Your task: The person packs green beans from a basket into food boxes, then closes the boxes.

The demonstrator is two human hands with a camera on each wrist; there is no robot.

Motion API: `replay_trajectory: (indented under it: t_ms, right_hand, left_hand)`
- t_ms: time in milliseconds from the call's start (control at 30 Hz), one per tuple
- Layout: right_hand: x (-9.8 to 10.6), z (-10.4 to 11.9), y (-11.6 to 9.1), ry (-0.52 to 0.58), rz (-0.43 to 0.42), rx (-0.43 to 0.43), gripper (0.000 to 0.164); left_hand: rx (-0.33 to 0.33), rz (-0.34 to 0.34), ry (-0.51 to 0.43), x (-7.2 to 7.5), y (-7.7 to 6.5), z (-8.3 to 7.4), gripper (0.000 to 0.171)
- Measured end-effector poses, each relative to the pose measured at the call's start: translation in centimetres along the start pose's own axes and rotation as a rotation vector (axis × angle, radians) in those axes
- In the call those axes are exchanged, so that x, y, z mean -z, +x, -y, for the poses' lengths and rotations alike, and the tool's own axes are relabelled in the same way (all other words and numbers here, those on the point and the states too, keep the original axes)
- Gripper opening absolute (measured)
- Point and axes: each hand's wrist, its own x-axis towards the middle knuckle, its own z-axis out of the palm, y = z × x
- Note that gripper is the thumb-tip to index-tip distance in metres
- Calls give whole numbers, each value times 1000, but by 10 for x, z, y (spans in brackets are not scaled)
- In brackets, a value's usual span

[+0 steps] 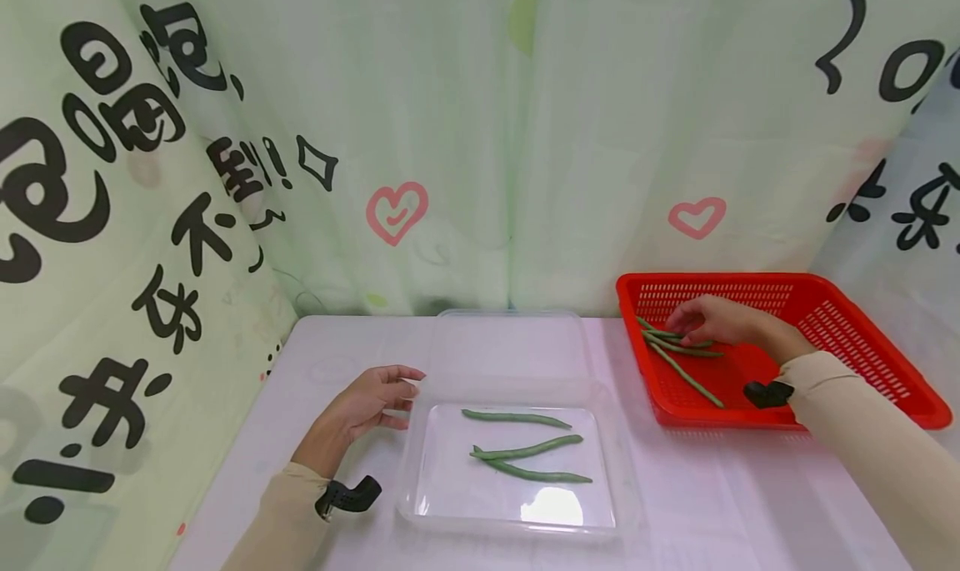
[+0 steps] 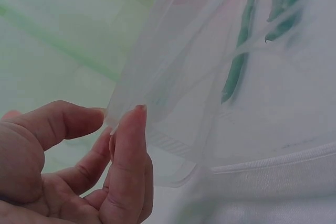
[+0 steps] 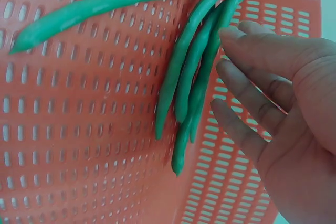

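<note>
A clear plastic container (image 1: 517, 517) stands on the table, with three green beans (image 1: 517, 418) lying in its bottom. My left hand (image 1: 378, 404) pinches the container's upper left rim; the left wrist view shows the thumb and fingertips on either side of the corner. At the right, my right hand (image 1: 720, 319) reaches into a red plastic basket (image 1: 787, 425). Several green beans (image 3: 191, 72) lie bunched there, one apart from the rest. The fingers of the right hand (image 3: 273, 87) are loosely bent beside the bunch, fingertips right at the beans and holding none.
A clear lid (image 1: 510, 346) lies flat behind the container. The table (image 1: 315, 363) has a pale cover and ends at a printed curtain (image 1: 480, 137) at the back and sides. The basket's slotted walls rise around the right hand.
</note>
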Motion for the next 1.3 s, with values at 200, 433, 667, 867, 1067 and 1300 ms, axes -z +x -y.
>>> replay_trajectory:
  t_ms: [200,433,667,867,1067,1300]
  right_hand:
    - [0,-6,1,-3,18,-22,34]
    - [-2,-14,5,-63,19,-23,37]
    - [-3,-17,8,-115,-16,-4,28]
    - [-3,-18,11,-130,-28,32,16]
    - [-2,-17,10,-174,-29,72,12]
    - [2,-13,0,-184,-55,118,16]
  left_hand:
    - [10,-4,-5,-1,0,0,39]
    - [14,-9,-1,-1,-1,1,39]
    - [17,-27,10,-2,0,-1,38]
    - [21,-26,17,-3,-2,-3,38]
    - [24,-27,16,-4,-1,-3,37]
    - [28,-27,24,-4,-3,-6,37]
